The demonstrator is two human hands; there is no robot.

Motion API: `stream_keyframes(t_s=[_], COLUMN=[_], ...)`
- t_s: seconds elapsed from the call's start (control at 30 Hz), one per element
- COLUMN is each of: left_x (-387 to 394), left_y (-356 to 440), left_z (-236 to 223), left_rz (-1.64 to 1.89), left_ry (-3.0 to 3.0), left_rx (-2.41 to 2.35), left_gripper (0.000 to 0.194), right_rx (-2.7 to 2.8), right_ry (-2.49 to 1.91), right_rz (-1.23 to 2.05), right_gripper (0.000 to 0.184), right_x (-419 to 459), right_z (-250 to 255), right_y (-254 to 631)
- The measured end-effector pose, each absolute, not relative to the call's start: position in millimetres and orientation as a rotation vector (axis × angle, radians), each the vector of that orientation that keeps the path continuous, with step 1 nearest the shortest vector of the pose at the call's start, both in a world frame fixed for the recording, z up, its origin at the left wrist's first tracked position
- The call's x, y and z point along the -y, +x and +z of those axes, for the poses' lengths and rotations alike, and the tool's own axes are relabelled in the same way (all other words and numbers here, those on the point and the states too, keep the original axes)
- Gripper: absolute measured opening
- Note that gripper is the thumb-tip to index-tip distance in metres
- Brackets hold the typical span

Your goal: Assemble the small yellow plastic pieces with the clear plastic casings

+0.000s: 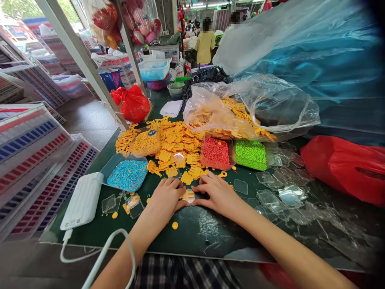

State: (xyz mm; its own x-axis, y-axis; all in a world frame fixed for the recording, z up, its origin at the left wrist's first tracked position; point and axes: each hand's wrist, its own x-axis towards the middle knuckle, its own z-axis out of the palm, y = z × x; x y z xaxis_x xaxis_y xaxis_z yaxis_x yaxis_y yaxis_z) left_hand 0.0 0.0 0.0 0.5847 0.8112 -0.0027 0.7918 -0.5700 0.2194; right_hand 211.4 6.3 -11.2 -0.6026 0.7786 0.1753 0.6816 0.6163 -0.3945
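A small yellow plastic piece [188, 196] with coloured rows lies at the table's front middle, between my two hands. My left hand [166, 200] grips its left side, thumb at the near corner and fingers at the far one. On the opposite side my right hand [215, 193] holds it the same way, fingers bent. Just beyond my fingertips spreads a heap of flat yellow plastic pieces [180, 140]. Tubs of beads stand around the heap: blue beads [126, 174], yellow beads [146, 142], red beads [215, 151] and green beads [250, 153].
A white power bank [83, 200] with a cable sits at the left edge. Clear plastic covers [279, 196] are scattered at right, near a red bag [343, 168]. Behind the heap lies an open clear bag [279, 104]. A metal post [87, 68] rises at left.
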Motion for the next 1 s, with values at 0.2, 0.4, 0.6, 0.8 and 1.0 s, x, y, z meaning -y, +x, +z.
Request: stream_keyframes(t_s=[0.2,0.4,0.6,0.8,1.0], left_x=[-17,-16,-11,-11,-10], left_y=[-3,-6,-2,-11,-13], left_z=[11,5,3,3,-2], left_rz=[0.195,0.606,0.859,0.872,0.898], left_ry=[2.569,2.624,2.692,2.589,2.559], left_rx=[-1.142,-1.110,-0.941,-1.086,-1.195], left_gripper=[0.028,0.030,0.029,0.047,0.045], right_rx=[2.465,2.207,1.781,1.713,1.672], right_ry=[-1.141,-1.157,-1.084,-1.191,-1.437], right_rz=[0.431,0.621,1.252,1.081,0.561], right_gripper=[0.034,0.023,0.039,0.042,0.037], right_x=[-4,-3,-4,-16,-110], right_z=[-11,-4,-2,19,83], right_y=[214,210,203,210,247])
